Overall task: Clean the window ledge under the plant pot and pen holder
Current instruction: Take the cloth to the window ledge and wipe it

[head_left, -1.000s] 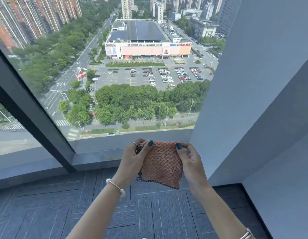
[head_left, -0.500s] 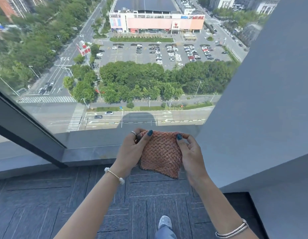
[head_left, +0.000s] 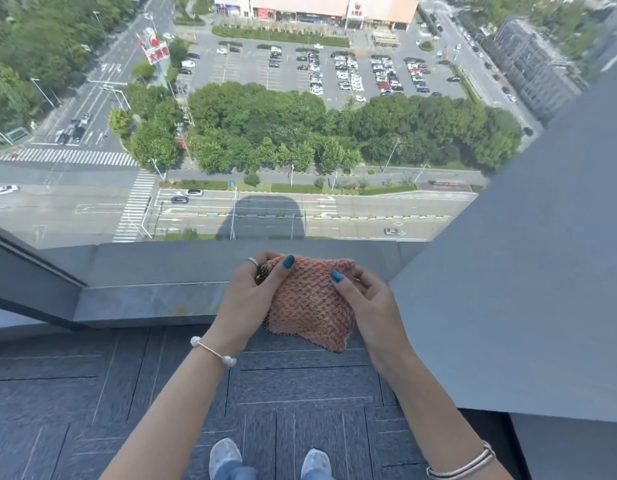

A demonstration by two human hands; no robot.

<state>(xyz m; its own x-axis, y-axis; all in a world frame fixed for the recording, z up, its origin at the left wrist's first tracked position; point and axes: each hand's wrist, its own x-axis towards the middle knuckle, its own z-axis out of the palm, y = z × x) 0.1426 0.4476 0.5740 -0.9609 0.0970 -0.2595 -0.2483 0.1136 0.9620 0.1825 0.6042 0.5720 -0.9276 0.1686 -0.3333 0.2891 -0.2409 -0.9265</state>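
Since a second ago the view has tipped downward, so both shoes (head_left: pixel 225 457) now show on the dark carpet tiles (head_left: pixel 75 410), while the hands have kept their hold. From the head view, the pink cloth (head_left: pixel 310 306) hangs between the hands above the grey window ledge (head_left: pixel 144 301), not touching it as far as can be told. The left hand (head_left: pixel 246 299) pinches its upper left corner with thumb curled over the front; the right hand (head_left: pixel 366 303) pinches the upper right edge likewise. The cloth is a roughly square, waffle-textured knit with a dark stitched border. The ledge looks smooth, stone-like and faintly stained.
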